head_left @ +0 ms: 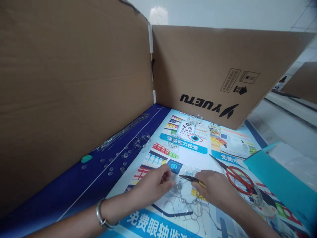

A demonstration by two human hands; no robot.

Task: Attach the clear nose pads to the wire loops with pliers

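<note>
In the lower middle of the head view, my left hand (158, 181) is closed in a pinch at a tangle of thin wire with clear beads (183, 200). A clear bead sits right at its fingertips. My right hand (218, 186) is wrapped round a pair of pliers (191, 178) with dark, pointed jaws and a yellow handle. The jaws point left, towards my left fingertips, and lie above the wire. Loose wire ends spread below both hands over the printed sheet. Whether the jaws touch the wire, I cannot tell.
Red-handled scissors (239, 180) lie right of my right hand, beside a teal folder (282, 185). Loose clear beads (110, 169), a green disc (86, 158) and cut wires (121, 132) lie left. More beaded wire pieces (142, 142) are farther back. Cardboard walls (198, 66) enclose the back and left.
</note>
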